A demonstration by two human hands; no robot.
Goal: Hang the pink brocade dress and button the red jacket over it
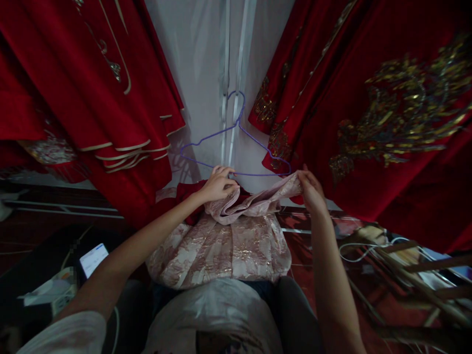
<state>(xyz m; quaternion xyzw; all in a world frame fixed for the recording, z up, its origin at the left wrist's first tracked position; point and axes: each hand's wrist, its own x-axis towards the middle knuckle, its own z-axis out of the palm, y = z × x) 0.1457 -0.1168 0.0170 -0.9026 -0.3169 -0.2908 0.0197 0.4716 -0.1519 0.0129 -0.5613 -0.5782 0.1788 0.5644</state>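
A pale pink brocade garment (224,248) with gold pattern and a dark red lining lies bunched in front of me. My left hand (218,184) is closed on its upper edge and touches the bottom bar of a purple wire hanger (236,135). My right hand (311,189) pinches the garment's edge at the hanger's right end. The hanger's hook rests against a pale curtain (206,59).
Red gold-embroidered robes hang at the left (81,98) and at the right (387,113). A lit phone screen (93,259) lies low on the left among papers. A wooden frame and white cables (398,260) stand at the lower right on the dark red floor.
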